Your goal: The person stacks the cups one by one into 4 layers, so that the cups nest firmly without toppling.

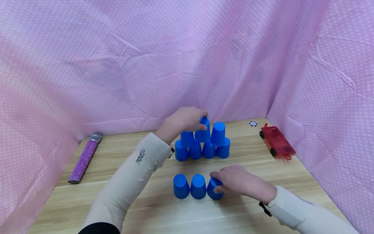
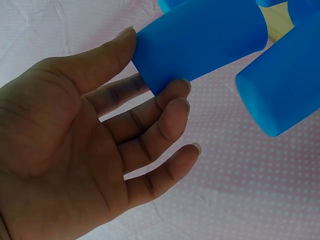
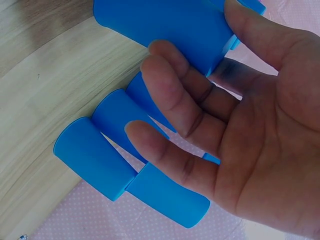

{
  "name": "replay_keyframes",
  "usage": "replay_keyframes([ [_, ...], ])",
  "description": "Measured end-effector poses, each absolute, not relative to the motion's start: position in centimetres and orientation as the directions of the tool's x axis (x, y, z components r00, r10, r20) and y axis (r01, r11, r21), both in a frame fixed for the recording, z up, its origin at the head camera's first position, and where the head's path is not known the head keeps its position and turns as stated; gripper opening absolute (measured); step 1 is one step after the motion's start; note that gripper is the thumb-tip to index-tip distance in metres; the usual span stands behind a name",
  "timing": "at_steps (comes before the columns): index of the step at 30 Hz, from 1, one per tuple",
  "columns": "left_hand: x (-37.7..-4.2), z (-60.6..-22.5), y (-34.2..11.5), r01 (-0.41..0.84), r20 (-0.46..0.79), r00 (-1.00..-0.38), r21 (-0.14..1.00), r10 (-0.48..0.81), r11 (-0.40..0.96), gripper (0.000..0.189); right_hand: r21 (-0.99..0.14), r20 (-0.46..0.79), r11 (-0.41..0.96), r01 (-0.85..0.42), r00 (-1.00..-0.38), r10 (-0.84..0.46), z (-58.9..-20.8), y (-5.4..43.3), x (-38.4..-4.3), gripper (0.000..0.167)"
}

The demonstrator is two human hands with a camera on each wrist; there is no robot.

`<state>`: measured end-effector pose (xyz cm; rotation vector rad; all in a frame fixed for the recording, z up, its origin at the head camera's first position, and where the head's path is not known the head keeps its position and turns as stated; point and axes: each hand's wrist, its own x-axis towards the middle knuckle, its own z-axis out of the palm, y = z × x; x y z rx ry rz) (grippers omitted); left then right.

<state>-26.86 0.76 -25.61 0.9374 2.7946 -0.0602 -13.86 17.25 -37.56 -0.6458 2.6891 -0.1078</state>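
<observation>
Upside-down blue cups form a two-tier stack toward the back of the table, several in the bottom row and three above. My left hand reaches over the upper tier and pinches its middle cup near the top, thumb on one side and fingers on the other. The upper right cup stands beside it; the upper left cup is partly covered by my wrist. In front, three more inverted cups stand in a row. My right hand grips the rightmost cup of that row, next to the middle cup.
A glittery purple microphone lies at the left of the wooden table. On the right are a red toy car with black wheels and a small round chip. Pink dotted cloth surrounds the table's back and sides.
</observation>
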Motion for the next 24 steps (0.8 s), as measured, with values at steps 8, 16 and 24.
replay_keyframes([
  [8, -27.5, -27.2, 1.2, 0.579, -0.204, -0.796, 0.014, 0.569, 0.815, 0.047, -0.16, -0.325, 0.884, -0.44, -0.822, -0.468, -37.6, 17.3, -14.0, 0.052],
  [16, -28.0, -28.4, 1.3, 0.588, -0.187, -0.793, 0.013, 0.579, 0.809, 0.045, -0.166, -0.321, 0.881, -0.443, -0.82, -0.473, -37.7, 17.4, -14.0, 0.051],
  [24, -28.2, -29.1, 1.6, 0.595, -0.179, -0.789, 0.014, 0.587, 0.804, 0.045, -0.157, -0.332, 0.887, -0.435, -0.822, -0.462, -37.9, 17.4, -14.0, 0.053],
])
